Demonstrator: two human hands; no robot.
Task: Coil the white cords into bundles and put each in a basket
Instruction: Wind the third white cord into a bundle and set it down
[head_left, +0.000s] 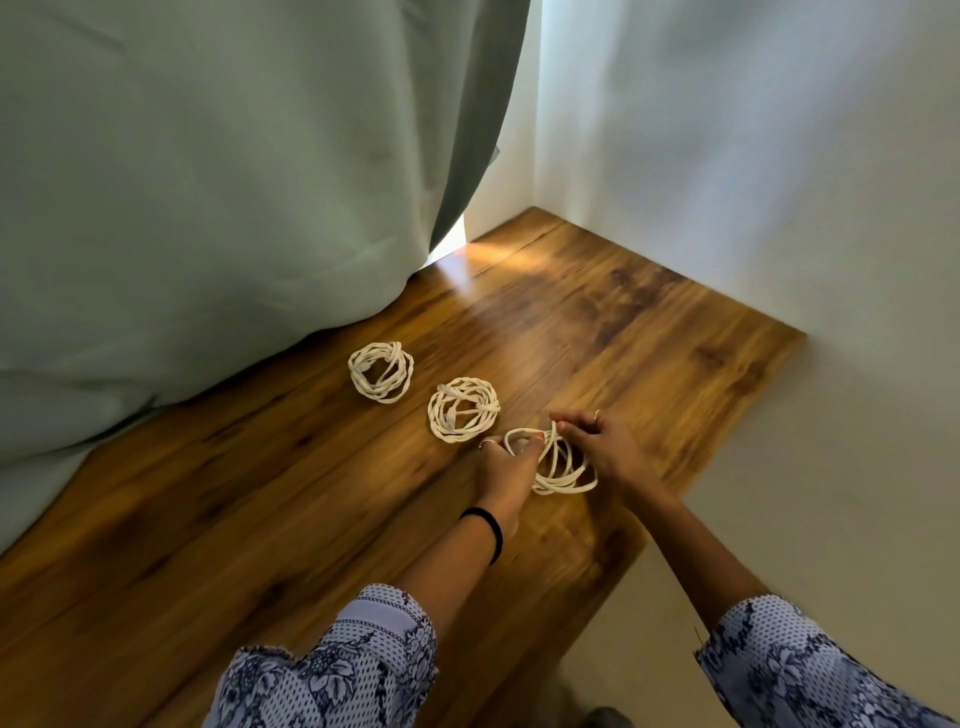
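Both hands, left (506, 467) and right (605, 449), pinch the third cord (563, 475), half-coiled on the surface (311, 493) just beside the middle bundle (464, 409). It looks soft, light and springy, so gripping across all loops should hold them together.

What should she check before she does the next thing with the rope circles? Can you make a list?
1. Both hands on the cord: ok. The left hand and right hand both hold the third coil.
2. Third coil wound as tightly as the others: not ok, its loops look looser.
3. Loose end tucked in: cannot tell, the fingers hide it.
4. The far coil and middle coil finished and resting on the wooden table: ok.
5. Basket ready nearby: cannot tell, none is in view.
6. Coils lying apart, not tangled together: ok.
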